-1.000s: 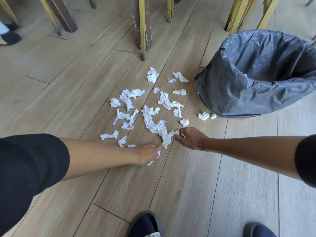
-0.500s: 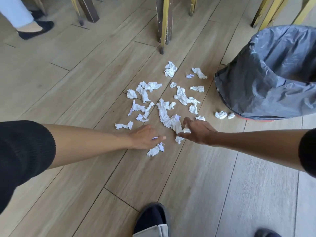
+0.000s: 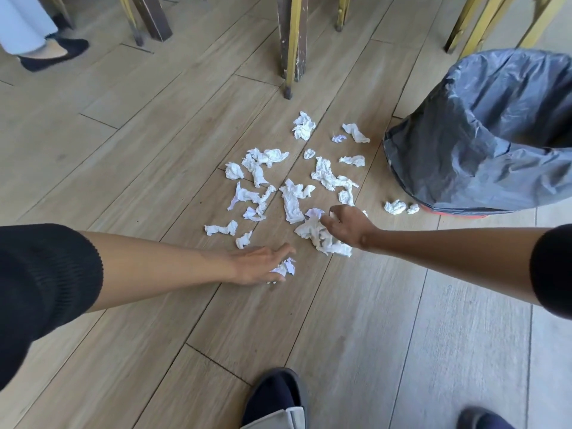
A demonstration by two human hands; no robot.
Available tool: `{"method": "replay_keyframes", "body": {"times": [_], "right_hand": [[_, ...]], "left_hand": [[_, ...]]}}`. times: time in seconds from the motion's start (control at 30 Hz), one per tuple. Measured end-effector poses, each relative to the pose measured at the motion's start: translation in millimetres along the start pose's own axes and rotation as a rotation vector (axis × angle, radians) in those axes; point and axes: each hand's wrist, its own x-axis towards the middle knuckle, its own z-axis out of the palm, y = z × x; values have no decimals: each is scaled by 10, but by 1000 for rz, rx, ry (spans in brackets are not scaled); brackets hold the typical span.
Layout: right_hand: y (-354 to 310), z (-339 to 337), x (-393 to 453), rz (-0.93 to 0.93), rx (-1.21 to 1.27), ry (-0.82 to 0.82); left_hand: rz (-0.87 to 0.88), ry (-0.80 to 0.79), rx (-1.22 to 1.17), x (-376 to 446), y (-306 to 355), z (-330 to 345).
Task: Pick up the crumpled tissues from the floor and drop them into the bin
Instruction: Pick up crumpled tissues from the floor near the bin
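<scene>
Several crumpled white tissues (image 3: 291, 199) lie scattered on the wooden floor. The bin (image 3: 483, 134), lined with a grey bag, stands at the right, with two small tissues (image 3: 395, 207) at its base. My left hand (image 3: 263, 263) is low over the floor, its fingers curled round a small tissue (image 3: 286, 268) at the near edge of the scatter. My right hand (image 3: 349, 226) grips a large bunched tissue clump (image 3: 325, 239) that spreads beneath its fingers onto the floor.
Yellow and brown chair legs (image 3: 291, 41) stand beyond the tissues, with more yellow legs (image 3: 483, 20) behind the bin. Another person's foot in a dark shoe (image 3: 52, 54) is at top left. My own shoes (image 3: 275, 394) are at the bottom edge.
My left hand has slid onto the small near tissue and closed on it. My right hand has gathered the long tissue into a clump under its fingers.
</scene>
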Motion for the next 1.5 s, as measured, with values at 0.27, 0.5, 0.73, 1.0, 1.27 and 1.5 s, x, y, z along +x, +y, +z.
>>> {"method": "replay_keyframes", "body": {"times": [0.27, 0.5, 0.73, 1.0, 1.27, 1.5], "right_hand": [[196, -282, 59, 103, 117, 26], [286, -251, -47, 53, -15, -39], [315, -91, -205, -87, -270, -188], [377, 4, -268, -207, -481, -253], [562, -58, -412, -192, -385, -279], [690, -319, -544, -185, -399, -215]], "left_hand": [[51, -134, 120, 171, -24, 62], [95, -26, 102, 231, 12, -141], [48, 210, 10, 346, 75, -471], [43, 236, -4, 619, 224, -642], [74, 204, 130, 881, 152, -546], [-24, -1, 224, 937, 271, -476]]}}
